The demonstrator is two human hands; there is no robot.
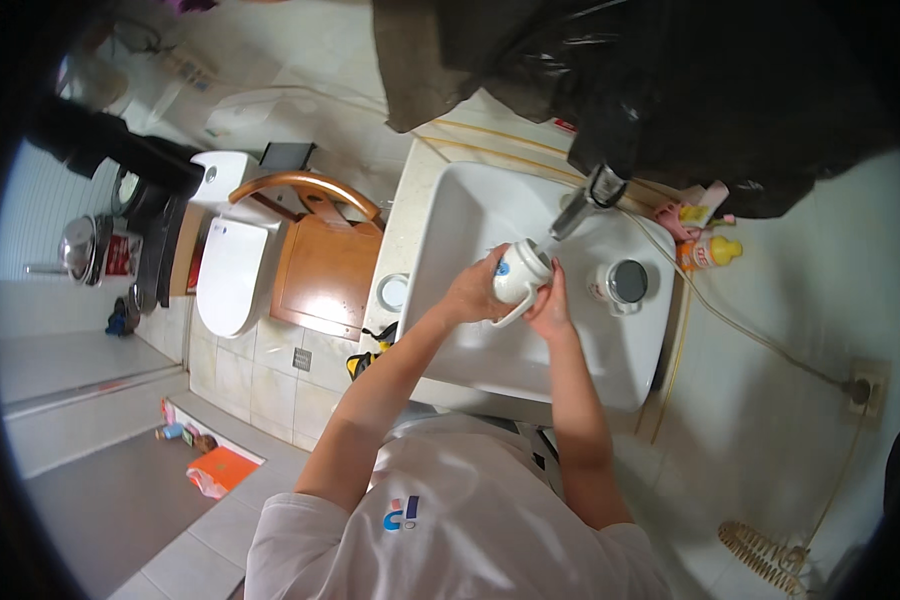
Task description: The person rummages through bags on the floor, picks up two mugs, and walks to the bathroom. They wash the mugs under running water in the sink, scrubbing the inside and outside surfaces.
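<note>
Shirt, mug aslant, mouth toward faucet

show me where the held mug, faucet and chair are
held mug (523,277): head view, on its white body
faucet (576,212): head view, on its metal spout
chair (320,275): head view, on its wooden seat

Over the sink, your left hand wraps the white mug, which tilts with its open mouth toward two o'clock. Your right hand grips its other side, near the handle. From the mug, the tap is at one o'clock, a dark-lidded cup in the sink at three, and an orange bottle beyond it. At nine, a round white piece lies on the counter, with the chair and toilet farther out.
</note>
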